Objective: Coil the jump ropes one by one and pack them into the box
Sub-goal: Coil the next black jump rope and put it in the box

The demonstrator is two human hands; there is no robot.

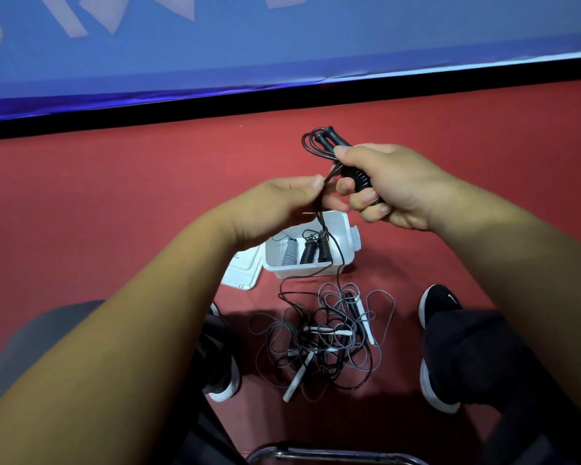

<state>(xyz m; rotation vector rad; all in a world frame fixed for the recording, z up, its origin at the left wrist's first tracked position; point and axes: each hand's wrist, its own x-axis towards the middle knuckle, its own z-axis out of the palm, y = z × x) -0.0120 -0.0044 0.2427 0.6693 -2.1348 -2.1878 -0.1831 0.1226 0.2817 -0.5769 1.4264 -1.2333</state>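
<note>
Box (344,226): white plastic, open, standing on the red floor (114,213) ahead of your feet. Its lid (244,268) lies flat just beside it on the left.

Contents of the box: three coiled jump ropes standing side by side. One is grey (289,253), at the left; two are black (308,253) (323,251), to its right. The far part of the box is hidden behind your left hand.

Black jump rope (329,139): in your hands, held up over the box. Your right hand (393,186) has its fingers curled round both black handles, whose tips stick out past your thumb with a few loops of cord gathered there. Your left hand (282,203) pinches the same cord between thumb and fingers, just beside the right hand. From that pinch the cord hangs down across the box and trails onto the floor.

Loose ropes (329,337): a tangled pile of grey and black cords on the floor between your shoes, just in front of the box. Several white handles (294,387) lie in the tangle. How many ropes it holds cannot be told.

Shoes: black with white soles, one (440,300) to the right of the pile and one (225,387) to the left.
</note>
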